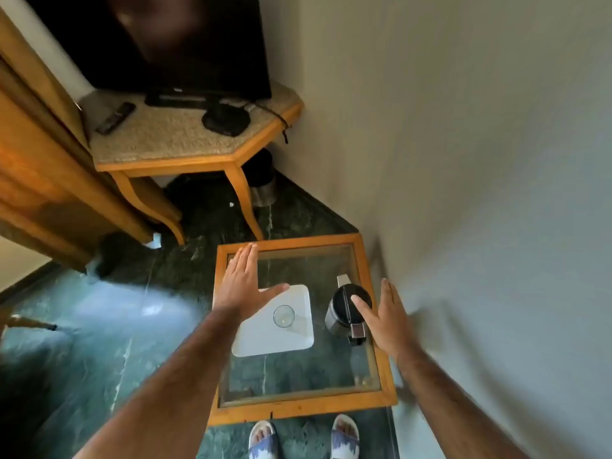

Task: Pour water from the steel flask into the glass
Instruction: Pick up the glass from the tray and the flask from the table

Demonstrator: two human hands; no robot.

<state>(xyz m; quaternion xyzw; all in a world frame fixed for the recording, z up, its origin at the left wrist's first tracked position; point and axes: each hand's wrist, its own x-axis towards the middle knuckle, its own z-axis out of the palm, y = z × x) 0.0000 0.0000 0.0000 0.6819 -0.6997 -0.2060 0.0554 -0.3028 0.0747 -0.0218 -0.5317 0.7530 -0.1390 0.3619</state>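
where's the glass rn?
Head view: the glass stands upright on the white tray on the glass-topped table, left of the steel flask, just below the left hand.

Colour rundown: the table (299,409) has an orange-brown wood frame around a clear glass top, so the dark green marble floor (99,326) with its pale veins shows right through. The tray (265,339) is plain white, and the glass (283,315) on it is clear. The steel flask (344,313) is shiny silver with a black lid. The corner stand (185,140) has a speckled beige top with the same orange wood trim; the TV (159,44) and remote (116,118) are black. The wall (480,160) is off-white going greyish. The sandals (344,437) are white with blue pattern.
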